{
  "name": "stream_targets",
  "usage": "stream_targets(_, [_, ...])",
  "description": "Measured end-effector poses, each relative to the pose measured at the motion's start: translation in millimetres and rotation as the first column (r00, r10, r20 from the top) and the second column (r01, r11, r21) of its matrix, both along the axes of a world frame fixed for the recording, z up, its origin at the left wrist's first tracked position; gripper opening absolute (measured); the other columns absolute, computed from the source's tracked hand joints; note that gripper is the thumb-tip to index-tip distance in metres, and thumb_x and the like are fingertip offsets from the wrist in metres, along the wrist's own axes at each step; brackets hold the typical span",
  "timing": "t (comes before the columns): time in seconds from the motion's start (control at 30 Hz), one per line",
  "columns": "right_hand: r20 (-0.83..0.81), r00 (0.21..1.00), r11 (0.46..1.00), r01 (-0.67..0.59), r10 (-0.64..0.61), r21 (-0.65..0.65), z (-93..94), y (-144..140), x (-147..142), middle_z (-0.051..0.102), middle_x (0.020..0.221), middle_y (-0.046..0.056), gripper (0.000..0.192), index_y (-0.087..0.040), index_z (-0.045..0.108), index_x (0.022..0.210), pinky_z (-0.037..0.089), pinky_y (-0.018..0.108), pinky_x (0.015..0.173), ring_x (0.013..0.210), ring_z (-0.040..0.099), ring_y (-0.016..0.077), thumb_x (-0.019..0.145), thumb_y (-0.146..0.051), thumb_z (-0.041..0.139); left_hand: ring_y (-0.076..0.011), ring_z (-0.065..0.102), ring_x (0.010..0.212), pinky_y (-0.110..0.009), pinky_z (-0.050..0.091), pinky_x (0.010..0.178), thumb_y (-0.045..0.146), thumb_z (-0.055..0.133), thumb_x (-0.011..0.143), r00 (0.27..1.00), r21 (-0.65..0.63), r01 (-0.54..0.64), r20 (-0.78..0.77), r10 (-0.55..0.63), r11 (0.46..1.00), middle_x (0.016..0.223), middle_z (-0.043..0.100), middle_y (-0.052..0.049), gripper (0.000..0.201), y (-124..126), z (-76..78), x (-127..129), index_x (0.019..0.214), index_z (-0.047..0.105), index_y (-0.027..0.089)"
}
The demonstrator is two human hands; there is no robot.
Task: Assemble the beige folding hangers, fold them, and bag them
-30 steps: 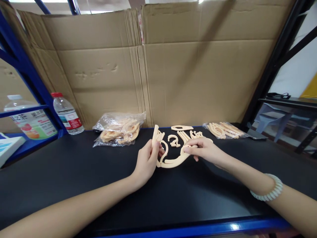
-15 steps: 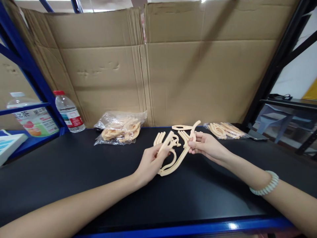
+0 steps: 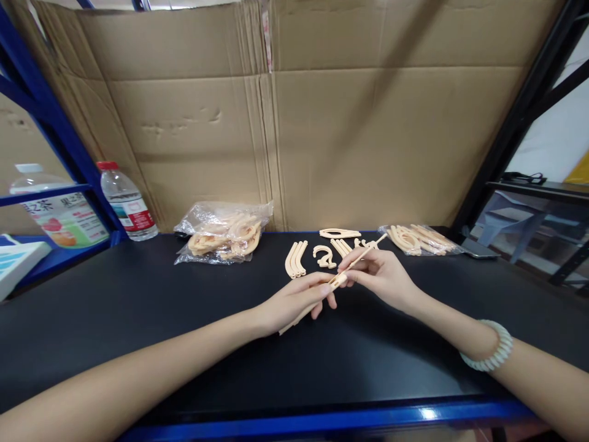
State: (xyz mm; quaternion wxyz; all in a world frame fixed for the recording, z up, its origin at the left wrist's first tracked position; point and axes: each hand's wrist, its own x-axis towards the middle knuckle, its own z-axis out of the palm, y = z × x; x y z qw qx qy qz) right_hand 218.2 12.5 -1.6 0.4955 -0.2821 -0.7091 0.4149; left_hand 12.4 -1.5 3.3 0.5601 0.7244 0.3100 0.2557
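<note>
Black table [image 3: 138,319], blue frame [image 3: 50,116], cardboard wall [image 3: 350,135], bagged parts [image 3: 223,236]

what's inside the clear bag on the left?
The bag holds a pile of curved beige plastic pieces. Crinkled film and overlap hide their count and exact shapes.

back: flattened cardboard sheets [image 3: 322,123] | surface: black tabletop [image 3: 138,307], blue front edge | left: blue shelf frame [image 3: 41,110] | right: black rack post [image 3: 519,104]

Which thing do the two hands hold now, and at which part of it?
Both hold one flat beige plastic piece, seen edge-on. The left hand grips its lower half, the right hand pinches its upper half; both ends stick out.
</note>
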Motion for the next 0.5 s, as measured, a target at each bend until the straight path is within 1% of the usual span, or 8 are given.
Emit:
stream_targets(0.1, [0.102, 0.994, 0.987, 0.024, -0.04, 0.16, 1.3, -0.8, 2.3, 0.066, 0.077, 0.004, 0.012, -0.018, 0.07, 0.08, 0.055, 0.029, 0.06, 0.065, 0.065, 0.0151, 0.079, -0.03, 0.069, -0.012, 0.044, 0.062, -0.023, 0.035, 0.055, 0.046, 0.048, 0.087, 0.998, 0.057, -0.055, 0.001, 0.055, 0.997, 0.073, 0.054, 0.0, 0.033, -1.0, 0.3, 1.4, 0.09, 0.063, 0.017])
stream_targets(0.17, [0.171, 0.982, 0.951, 0.02, -0.077, 0.309, 2.2, 0.3, 4.6, 0.069, 0.077, 0.004, 0.008, -0.02, 0.072, 0.082, 0.054, 0.032, 0.065, 0.069, 0.065, 0.0169, 0.081, -0.027, 0.067, -0.012, 0.041, 0.061, -0.023, 0.034, 0.056, 0.046, 0.049, 0.087, 0.996, 0.097, -0.092, -0.013, 0.093, 0.991, 0.069, 0.049, 0.001, 0.032, -0.3, -2.1, 2.6, 0.087, 0.062, 0.017])
stream_targets(0.23, [0.207, 0.973, 0.906, 0.004, -0.101, 0.423, 3.0, 1.6, 6.4, 0.071, 0.078, 0.004, 0.008, -0.021, 0.073, 0.084, 0.053, 0.034, 0.07, 0.074, 0.065, 0.0181, 0.083, -0.023, 0.065, -0.0115, 0.039, 0.06, -0.022, 0.033, 0.055, 0.044, 0.049, 0.087, 0.993, 0.139, -0.104, -0.039, 0.11, 0.985, 0.067, 0.046, 0.003, 0.031, 0.5, -3.9, 3.7, 0.086, 0.061, 0.016])
stream_targets(0.37, [0.228, 0.969, 0.861, -0.033, -0.097, 0.507, 5.4, 1.2, 7.1, 0.072, 0.079, 0.004, 0.01, -0.021, 0.073, 0.085, 0.052, 0.033, 0.071, 0.075, 0.065, 0.0177, 0.085, -0.02, 0.063, -0.0123, 0.042, 0.062, -0.023, 0.035, 0.059, 0.04, 0.043, 0.091, 0.989, 0.272, -0.067, -0.106, 0.099, 0.96, 0.067, 0.047, 0.003, 0.031, -0.4, -1.6, 3.9, 0.081, 0.06, 0.016])
stream_targets(0.5, [0.282, 0.957, 0.839, -0.104, -0.061, 0.534, 8.2, -1.0, 8.0, 0.071, 0.082, 0.005, 0.014, -0.021, 0.073, 0.087, 0.052, 0.032, 0.071, 0.076, 0.065, 0.0166, 0.088, -0.019, 0.059, -0.0134, 0.045, 0.064, -0.024, 0.035, 0.061, 0.037, 0.039, 0.092, 0.973, 0.391, -0.055, -0.187, 0.138, 0.919, 0.067, 0.048, 0.002, 0.032, -3.2, 1.7, 1.6, 0.082, 0.06, 0.016])
